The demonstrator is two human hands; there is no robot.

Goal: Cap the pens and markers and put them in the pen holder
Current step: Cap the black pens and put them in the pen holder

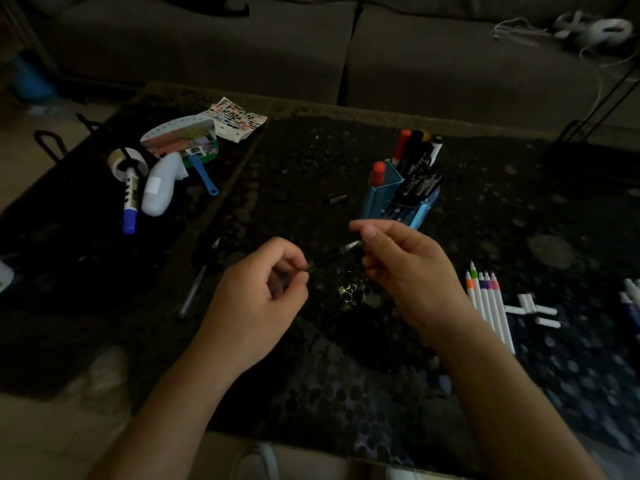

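Over the middle of the dark table my left hand (263, 289) and my right hand (401, 261) pinch the two ends of a thin black pen (332, 255); the right-hand end looks silvery. Just beyond my right hand stands the blue pen holder (401, 199), filled with red, black and white markers. A row of several uncapped white colour pens (490, 310) lies to the right, with loose white caps (533, 310) beside them. A dark pen (199, 278) lies to the left of my hands. A small dark cap (337, 200) lies left of the holder.
At the left are a blue-capped marker (130, 202), a roll of tape (126, 162), a white bottle (161, 188), a blue-handled tool (204, 176) and a sticker sheet (235, 117). A grey sofa (311, 46) runs behind the table. More pens lie at the far right edge (632, 296).
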